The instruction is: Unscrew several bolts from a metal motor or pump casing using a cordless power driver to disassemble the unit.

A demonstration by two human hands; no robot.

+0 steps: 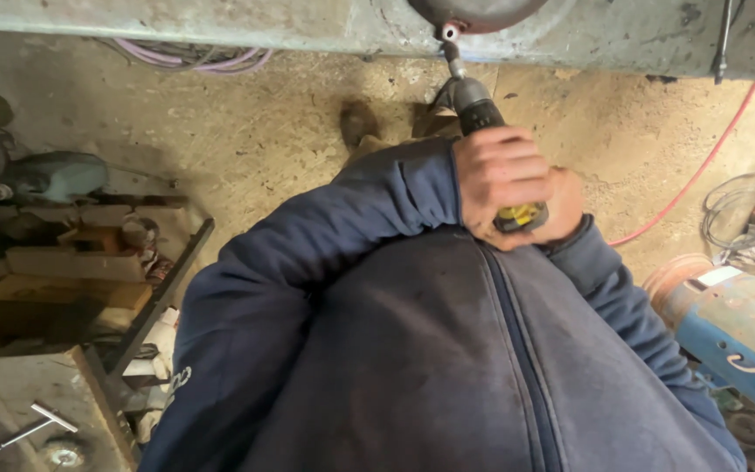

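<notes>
My left hand (500, 170) wraps over the back of a black and yellow power drill (481, 112). My right hand (563, 210) grips the drill from underneath and is mostly hidden behind the left. The drill's bit (453, 54) points up and away, its tip at a small metal eyelet (449, 32) under a dark round metal part (474, 10) on a grey metal beam (308, 24). Both my arms are in dark blue jacket sleeves, which fill the lower middle of the view.
A wooden shelf (72, 262) at left holds wood blocks and a grey-blue jug (54, 175). A metal T-handle key (32, 426) lies on a board at lower left. A blue motor (736, 328) stands at right, with coiled wire (740, 214) and a red cable (701, 166) on the dirt floor.
</notes>
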